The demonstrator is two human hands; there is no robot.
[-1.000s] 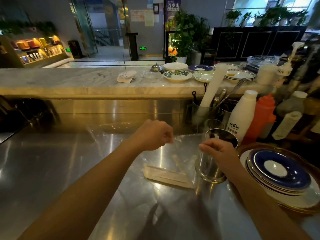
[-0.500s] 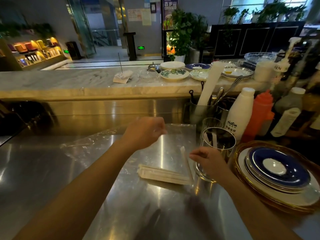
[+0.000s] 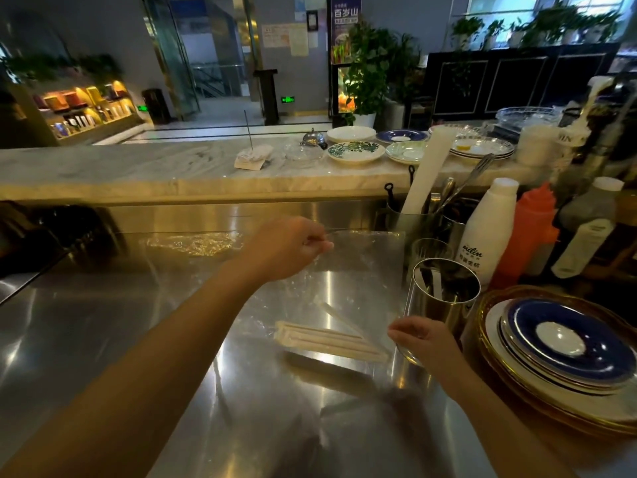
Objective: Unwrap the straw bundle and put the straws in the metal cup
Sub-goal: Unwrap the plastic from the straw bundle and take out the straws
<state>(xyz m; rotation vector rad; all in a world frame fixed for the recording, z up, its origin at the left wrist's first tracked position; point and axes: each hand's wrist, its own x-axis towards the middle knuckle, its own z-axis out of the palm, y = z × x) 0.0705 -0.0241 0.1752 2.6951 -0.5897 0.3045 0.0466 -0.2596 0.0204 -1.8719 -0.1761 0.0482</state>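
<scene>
Two hands pinching clear wrap [image 3: 358, 267], white bottle [image 3: 484, 236] (reads "milin")

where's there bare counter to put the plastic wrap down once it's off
The steel counter left of the left hand is bare, as is the near strip in front of the straws. The right is crowded: metal cup, stacked plates and bottles.

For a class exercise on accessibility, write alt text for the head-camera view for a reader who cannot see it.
A person's left hand lifts clear plastic wrap off a steel counter, with paper-wrapped straws lying beneath. The right hand is against a metal cup, beside stacked plates.
</scene>
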